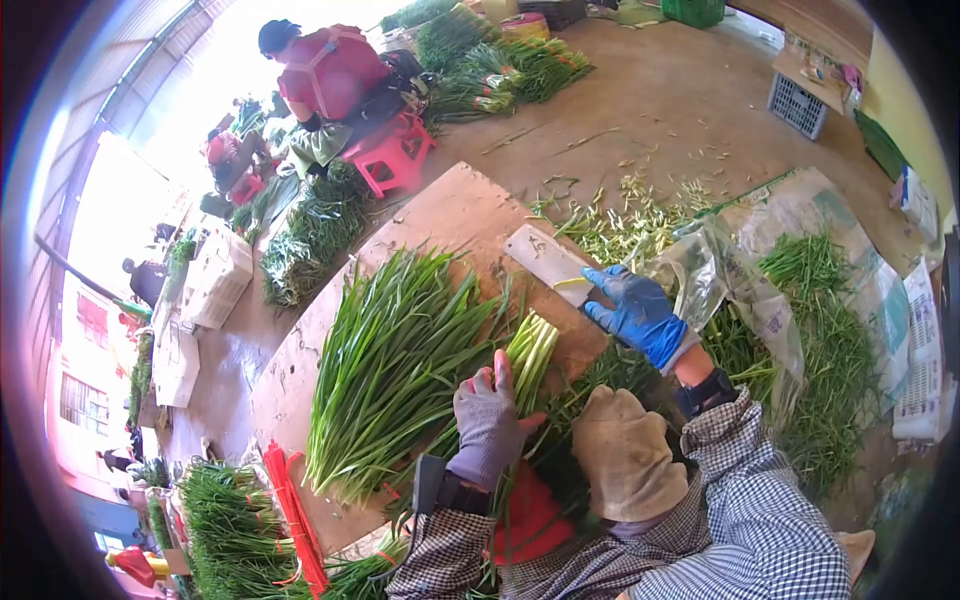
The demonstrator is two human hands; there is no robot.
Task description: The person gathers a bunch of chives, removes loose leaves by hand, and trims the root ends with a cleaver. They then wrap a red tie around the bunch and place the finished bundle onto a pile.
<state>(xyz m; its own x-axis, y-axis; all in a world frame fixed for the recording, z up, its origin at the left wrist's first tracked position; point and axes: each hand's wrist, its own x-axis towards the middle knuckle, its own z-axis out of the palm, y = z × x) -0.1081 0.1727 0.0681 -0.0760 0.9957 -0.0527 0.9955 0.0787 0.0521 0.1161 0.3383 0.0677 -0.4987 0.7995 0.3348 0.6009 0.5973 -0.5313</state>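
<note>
Red ties (292, 515) lie at the counter's (450, 215) left edge. A chive bundle (385, 370) lies across the counter. The left hand (487, 420) has its fingers closed around the bundle near the pale ends. Further right, the right hand (640, 318) grips a cleaver (545, 262) just beyond those ends.

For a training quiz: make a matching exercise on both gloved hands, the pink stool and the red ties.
1 grey-gloved left hand
2 blue-gloved right hand
3 pink plastic stool
4 bunch of red ties

a beside the person in red
b grips the flat steel cleaver
c at the wooden board, near-left corner
d clamps the green stalk bundle

Pairs: 1-d, 2-b, 3-a, 4-c
</note>
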